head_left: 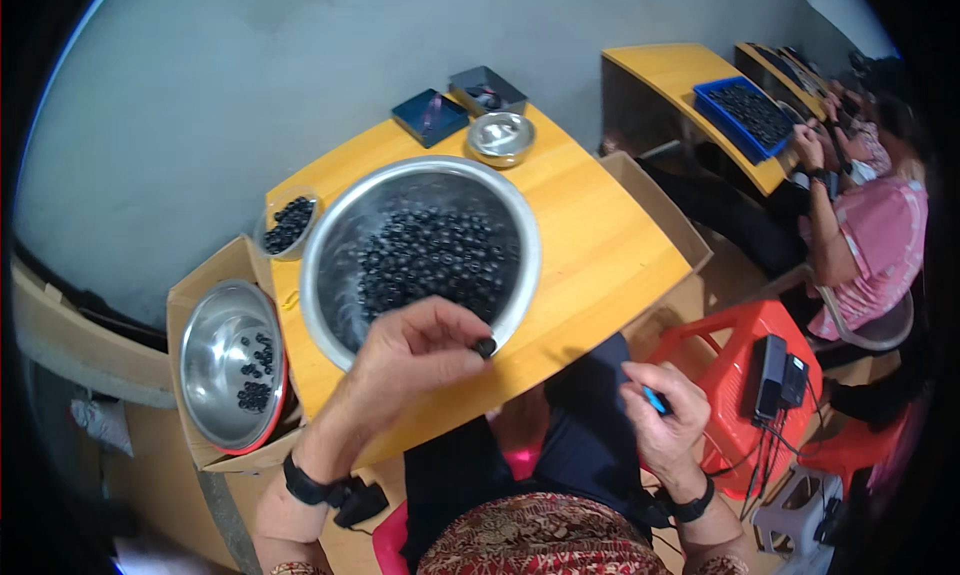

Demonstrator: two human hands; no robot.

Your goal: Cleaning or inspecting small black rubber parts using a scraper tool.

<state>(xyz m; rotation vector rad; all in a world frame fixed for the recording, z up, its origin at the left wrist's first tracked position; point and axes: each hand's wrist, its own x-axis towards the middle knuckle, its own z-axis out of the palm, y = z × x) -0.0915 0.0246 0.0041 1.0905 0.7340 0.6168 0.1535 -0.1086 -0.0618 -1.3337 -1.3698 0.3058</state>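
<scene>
My left hand [415, 353] pinches a small round black piece [484, 347] between thumb and fingertips, over the near rim of a large metal bowl [530, 265]. Inside that bowl lies a heap of similar black pieces [430, 260]. Away from the table's near edge, above my right thigh, my right hand [668, 415] is closed around a slim tool with a bright blue part [656, 400]. Its working end cannot be made out.
A clear tub [268, 237] of black pieces stands left of the bowl. Beyond are a round metal container [502, 140] and two dark trays [430, 125]. A second metal bowl [205, 365] sits in a cardboard box. At right are a red stool [735, 375] and a seated person [870, 235].
</scene>
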